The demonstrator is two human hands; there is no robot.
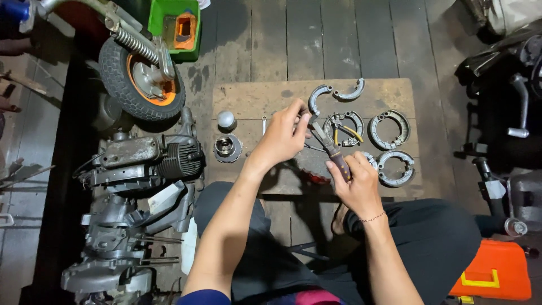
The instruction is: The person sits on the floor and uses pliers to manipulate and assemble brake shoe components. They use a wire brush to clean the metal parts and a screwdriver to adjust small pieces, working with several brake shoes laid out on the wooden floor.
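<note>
My left hand holds a curved grey brake shoe by its lower end, above a low wooden board. My right hand grips the dark handle of a pair of pliers, whose jaws reach up to the brake shoe near my left fingers. A second loose brake shoe lies on the board just right of the held one.
Three round brake shoe sets and yellow-handled pliers lie on the board, with a metal hub part and a small round cap. A small engine and scooter wheel stand left, an orange case lower right.
</note>
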